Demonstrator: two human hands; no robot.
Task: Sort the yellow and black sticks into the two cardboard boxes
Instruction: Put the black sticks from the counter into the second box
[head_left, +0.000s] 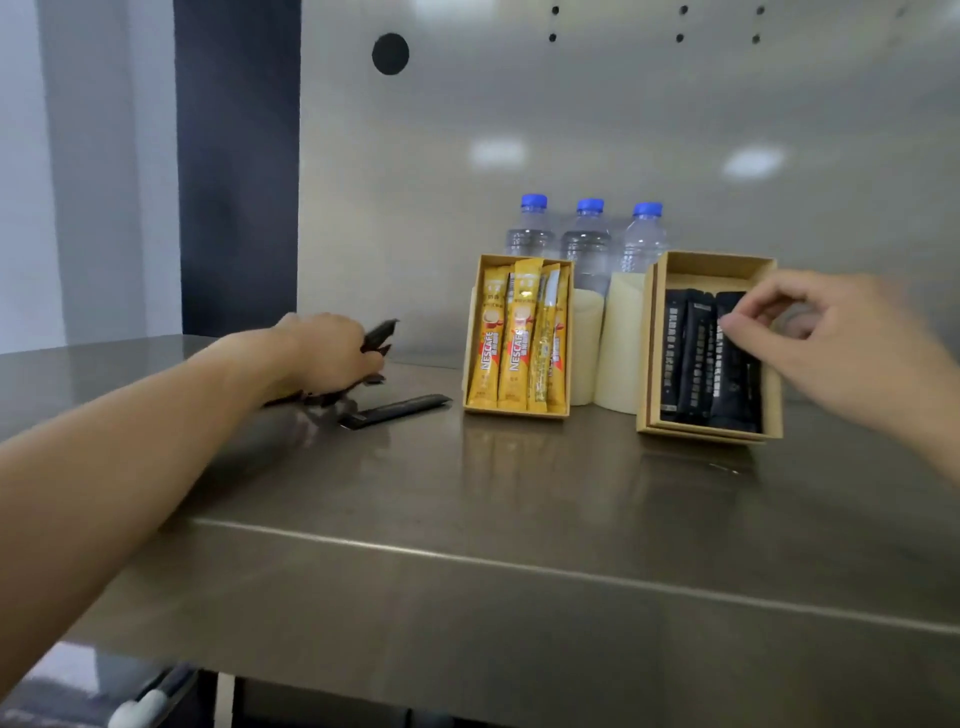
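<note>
Head view: left hand (332, 353) has its grip closed on black sticks (382, 332) over the surface (467, 519); one stick (395, 410) lies loose. Right hand (810, 332) pinches a stick in the black box (711, 262). Yellow box (519, 338) looks full. Next, probably: carry the bundle across.

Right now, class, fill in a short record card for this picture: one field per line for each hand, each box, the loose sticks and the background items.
left hand: closed on several black sticks above the counter
right hand: fingers pinched at the black sticks in the right box; grip unclear
left box: yellow sticks, standing
loose stick: black, lying on the counter
behind boxes: three water bottles, blue caps
</note>
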